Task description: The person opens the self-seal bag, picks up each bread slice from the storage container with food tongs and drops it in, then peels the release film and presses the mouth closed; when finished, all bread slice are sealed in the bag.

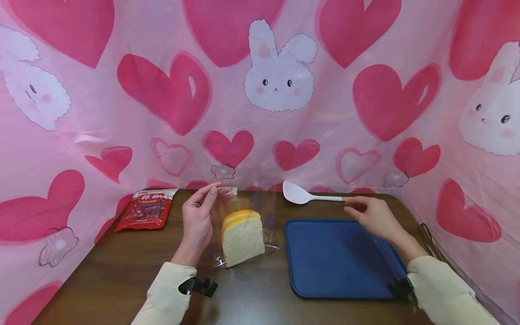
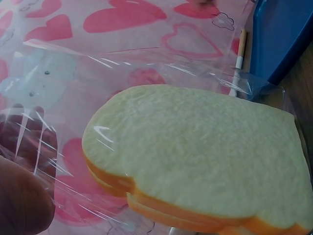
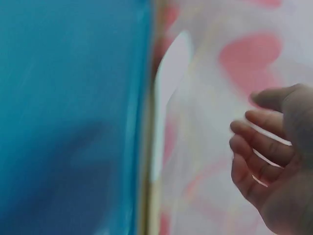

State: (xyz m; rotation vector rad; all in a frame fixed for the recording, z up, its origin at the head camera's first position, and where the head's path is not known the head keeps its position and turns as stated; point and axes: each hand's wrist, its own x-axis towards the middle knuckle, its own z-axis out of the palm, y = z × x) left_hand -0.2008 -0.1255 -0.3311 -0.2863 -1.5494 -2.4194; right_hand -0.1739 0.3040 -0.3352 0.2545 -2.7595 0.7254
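Between thumb and fingers, my left hand (image 1: 197, 219) pinches the top of a clear plastic bag (image 2: 190, 66). Sliced bread (image 1: 243, 241) with an orange crust sits upright in the bag's lower part, its pale face filling much of the left wrist view. My right hand (image 1: 375, 219) hovers over the far right part of a dark blue tray (image 1: 333, 266), close by the handle end of a white spatula (image 1: 295, 193). Its fingers are loosely curled with nothing between them, as the right wrist view shows.
A red food packet (image 1: 146, 210) lies at the back left of the brown wooden table (image 1: 101, 280). Dark long utensils (image 1: 430, 243) lie along the right edge. A pink curtain (image 1: 280, 131) with hearts and rabbits closes off the back and both sides.
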